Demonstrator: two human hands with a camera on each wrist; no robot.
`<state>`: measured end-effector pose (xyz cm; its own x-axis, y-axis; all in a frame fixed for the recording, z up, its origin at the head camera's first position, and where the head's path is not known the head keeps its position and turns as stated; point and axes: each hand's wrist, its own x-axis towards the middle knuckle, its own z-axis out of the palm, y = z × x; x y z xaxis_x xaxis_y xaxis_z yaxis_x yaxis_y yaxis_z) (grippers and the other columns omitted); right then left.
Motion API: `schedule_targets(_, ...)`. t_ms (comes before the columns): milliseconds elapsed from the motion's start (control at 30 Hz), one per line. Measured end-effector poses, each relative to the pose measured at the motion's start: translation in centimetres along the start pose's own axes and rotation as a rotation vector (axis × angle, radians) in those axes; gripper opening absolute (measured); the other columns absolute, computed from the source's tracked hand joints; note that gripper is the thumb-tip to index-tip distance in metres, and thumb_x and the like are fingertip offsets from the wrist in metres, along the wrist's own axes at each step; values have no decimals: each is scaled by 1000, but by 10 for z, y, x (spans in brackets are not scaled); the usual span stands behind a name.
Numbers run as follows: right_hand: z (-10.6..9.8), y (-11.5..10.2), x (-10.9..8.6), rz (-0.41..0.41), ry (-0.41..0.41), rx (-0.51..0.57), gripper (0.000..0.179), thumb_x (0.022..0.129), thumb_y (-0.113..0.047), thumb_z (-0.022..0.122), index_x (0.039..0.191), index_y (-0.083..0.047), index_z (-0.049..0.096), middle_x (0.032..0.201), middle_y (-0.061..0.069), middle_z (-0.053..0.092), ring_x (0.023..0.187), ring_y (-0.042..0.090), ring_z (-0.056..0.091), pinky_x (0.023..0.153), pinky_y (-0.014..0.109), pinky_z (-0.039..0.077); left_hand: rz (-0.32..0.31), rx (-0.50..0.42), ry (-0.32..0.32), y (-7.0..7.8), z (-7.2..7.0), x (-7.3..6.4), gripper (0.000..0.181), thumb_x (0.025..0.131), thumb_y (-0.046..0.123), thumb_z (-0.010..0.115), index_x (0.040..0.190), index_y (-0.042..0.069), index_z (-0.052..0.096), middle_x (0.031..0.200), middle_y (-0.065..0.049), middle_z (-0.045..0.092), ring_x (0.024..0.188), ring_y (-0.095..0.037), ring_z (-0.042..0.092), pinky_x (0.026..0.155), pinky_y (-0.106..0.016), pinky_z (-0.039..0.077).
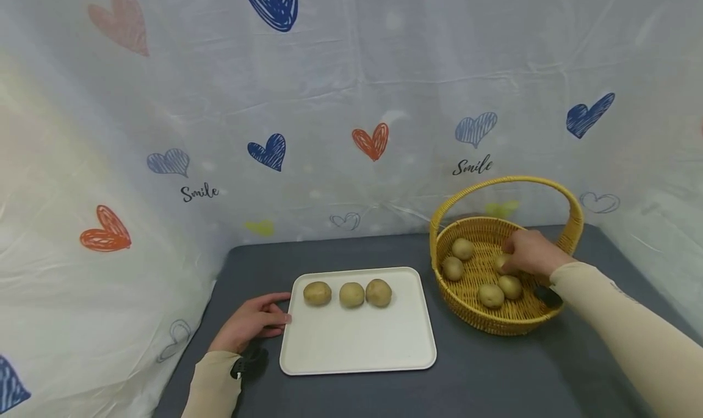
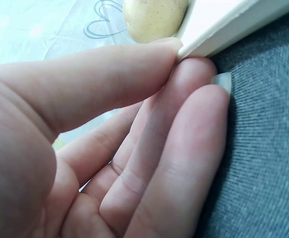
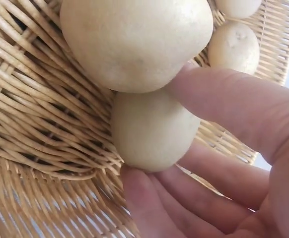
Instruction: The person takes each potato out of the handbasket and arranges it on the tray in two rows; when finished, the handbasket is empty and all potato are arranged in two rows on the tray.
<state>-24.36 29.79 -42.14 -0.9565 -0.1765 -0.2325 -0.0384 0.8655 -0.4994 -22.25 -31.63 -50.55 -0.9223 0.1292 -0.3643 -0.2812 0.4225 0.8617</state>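
At the left edge of a white rectangular tray (image 1: 359, 338), my left hand (image 1: 252, 321) pinches the rim, thumb on top and fingertips below in the left wrist view. Three potatoes lie in a row along the tray's far side: an oblong one (image 1: 317, 293) at left, a rounder one (image 1: 351, 295) and another (image 1: 379, 293) beside it. My right hand (image 1: 533, 251) reaches into a yellow wicker basket (image 1: 483, 323) and grips a potato (image 3: 152, 131) between thumb and fingers. A larger-looking potato (image 3: 137, 44) partly overlaps it in the right wrist view.
Other potatoes in the basket include two at its left side, one (image 1: 463, 249) behind the other (image 1: 453, 268), and one near the front (image 1: 491, 296). The tall handle (image 1: 511, 179) arches over the basket. A dark grey cloth (image 1: 351, 399) covers the table, with a heart-printed curtain (image 1: 313, 204) behind.
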Motion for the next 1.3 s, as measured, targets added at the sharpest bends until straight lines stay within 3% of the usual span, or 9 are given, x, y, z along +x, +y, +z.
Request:
schedule_targets(100,-2,-4,-1,-11,22,-24,30,88,-15,82,68,-10,60,62,-3,48,59,14,42,56,31,38,4,3,-2,-1,-2,0,76,88,21,91,155,10,59,99,-11,73,88,-20,76,80,-36,67)
schedule_targets(167,-5,-9,-3,-22,49,-41,22,90,-19,83,88,1,76,76,6,68,70,21,59,63,37,50,2,5,0,-1,-3,-1,75,88,21,91,155,10,59,99,-11,73,87,-20,76,80,-36,67)
schedule_targets(267,-6,-22,-9,-55,111,-42,44,93,-24,83,123,8,76,110,18,79,97,34,71,83,50,59,-5,6,12,-1,-4,-2,73,89,20,91,154,11,60,98,-11,73,86,-21,75,79,-36,67)
schedule_targets(367,-4,-39,-18,-91,173,-35,50,95,-28,83,130,6,74,122,23,77,112,42,71,93,59,58,-8,4,23,0,-5,-1,72,88,20,91,153,13,61,98,-11,73,86,-21,76,79,-36,67)
schedule_targets(600,18,-91,-41,-169,276,-5,55,92,-31,88,134,2,74,122,18,79,108,35,74,90,56,61,28,6,-23,0,-6,2,72,91,23,90,155,12,59,100,-11,75,90,-21,76,82,-36,67)
schedule_targets(800,47,-129,-48,-227,311,66,49,90,-25,90,131,-3,76,115,10,78,104,29,75,88,50,63,38,8,-24,1,-7,3,73,90,24,90,155,13,59,99,-10,76,90,-21,76,82,-36,67)
schedule_targets(933,68,-143,-47,-234,316,103,50,91,-20,90,135,-2,74,121,13,76,106,30,76,88,47,64,45,-2,-37,0,-5,3,73,90,23,90,155,12,59,100,-11,76,91,-22,77,83,-37,68)
schedule_targets(1167,105,-158,-35,-283,325,70,48,90,-8,88,134,3,73,124,17,76,99,25,72,83,43,60,39,-14,-36,-1,-3,2,74,90,23,90,155,13,59,101,-11,75,92,-22,77,83,-37,67)
schedule_targets(1300,124,-162,-29,-297,343,43,46,88,-1,86,131,6,72,126,22,75,110,36,74,91,49,62,35,-16,-36,-3,-5,1,73,89,24,91,155,13,60,101,-11,75,92,-22,77,83,-37,67)
